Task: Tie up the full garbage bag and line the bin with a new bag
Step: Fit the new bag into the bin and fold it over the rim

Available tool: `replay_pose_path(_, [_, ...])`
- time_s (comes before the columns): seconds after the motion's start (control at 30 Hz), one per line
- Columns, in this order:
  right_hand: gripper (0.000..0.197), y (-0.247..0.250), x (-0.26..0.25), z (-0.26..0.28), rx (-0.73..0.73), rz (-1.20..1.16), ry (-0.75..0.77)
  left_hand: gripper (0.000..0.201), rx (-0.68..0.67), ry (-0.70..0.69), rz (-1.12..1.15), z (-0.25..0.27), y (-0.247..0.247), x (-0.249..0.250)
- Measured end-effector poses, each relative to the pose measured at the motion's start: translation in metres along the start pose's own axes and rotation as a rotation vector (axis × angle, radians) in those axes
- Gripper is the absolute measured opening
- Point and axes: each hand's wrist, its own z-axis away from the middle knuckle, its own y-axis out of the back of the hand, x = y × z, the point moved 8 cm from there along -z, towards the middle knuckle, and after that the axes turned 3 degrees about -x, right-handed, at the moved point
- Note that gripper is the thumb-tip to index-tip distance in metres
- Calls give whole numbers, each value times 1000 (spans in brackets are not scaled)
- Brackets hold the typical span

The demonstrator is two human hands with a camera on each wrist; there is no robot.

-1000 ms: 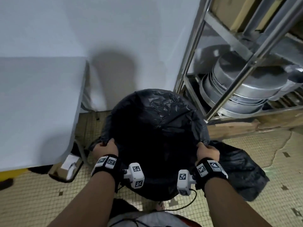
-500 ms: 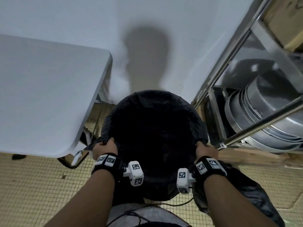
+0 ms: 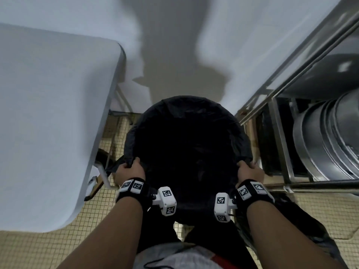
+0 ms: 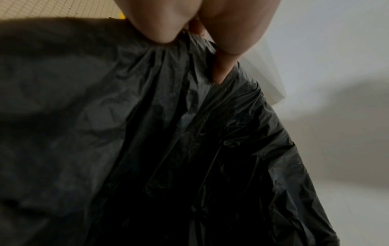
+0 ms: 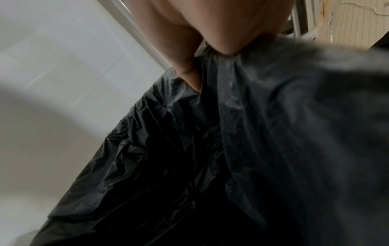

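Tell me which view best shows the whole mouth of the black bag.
The head view: the black bag shows its full round opening. Each wrist view shows only crumpled plastic beside the left hand or right hand.

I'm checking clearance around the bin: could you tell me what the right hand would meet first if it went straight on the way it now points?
Probably the metal shelf rack: the right hand, gripping the black bag, points forward; depth is unclear.

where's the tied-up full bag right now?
In the head view, the full bag lies on the tiled floor at lower right, beside the right forearm, just below the metal rack and next to the bin.
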Motion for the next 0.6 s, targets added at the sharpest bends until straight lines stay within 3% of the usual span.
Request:
replay_pose_path(0.17, [17,-34,-2,-39,31,18,45,60,-25,69,12,-32,-41,-4])
replay_pose_path(0.6, [39,-146,58,-165,54,58,-38,54,33,101,22,-142,-157,-27])
